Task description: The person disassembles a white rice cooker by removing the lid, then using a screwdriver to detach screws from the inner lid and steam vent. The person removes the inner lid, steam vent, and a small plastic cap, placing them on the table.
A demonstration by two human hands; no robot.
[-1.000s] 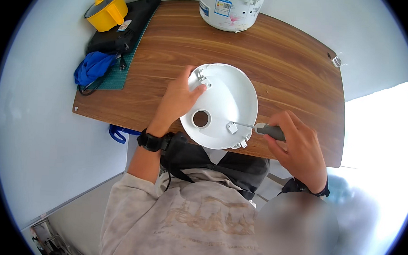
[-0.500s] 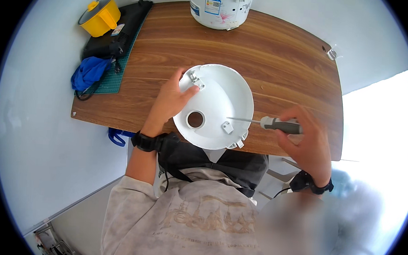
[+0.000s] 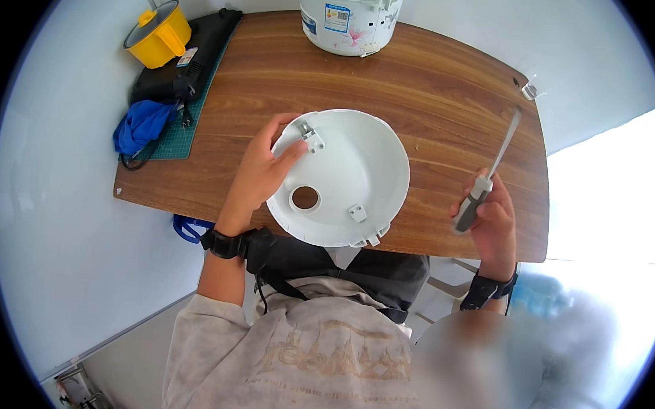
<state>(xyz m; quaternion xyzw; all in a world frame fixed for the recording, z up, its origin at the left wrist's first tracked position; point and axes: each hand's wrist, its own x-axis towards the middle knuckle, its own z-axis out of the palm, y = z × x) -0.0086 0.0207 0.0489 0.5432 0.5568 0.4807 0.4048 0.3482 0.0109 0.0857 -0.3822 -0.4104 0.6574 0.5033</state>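
Note:
A round white plastic cover (image 3: 358,162), hollow side up, lies at the near edge of the wooden table. It has a round hole at lower left, small bracket tabs inside and a hinge-like piece on its near rim. My left hand (image 3: 265,165) grips its left rim, thumb inside by a bracket, fingers outside. Off to the right, my right hand (image 3: 493,219) holds a screwdriver (image 3: 474,203) by its grey and white handle. The shaft points up and away, apart from the cover.
On the wooden table (image 3: 275,70), a white rice cooker body (image 3: 354,23) stands at the far edge. At far left are a yellow pot (image 3: 159,36), a black flat appliance (image 3: 161,84), a blue cloth (image 3: 141,125) and a green cutting mat (image 3: 175,141). A small clear fitting (image 3: 530,90) sits at the far right corner.
The screwdriver has left the inside of the cover and swung from pointing left to pointing up and away. My right hand has turned. The cover has tilted slightly in my left hand.

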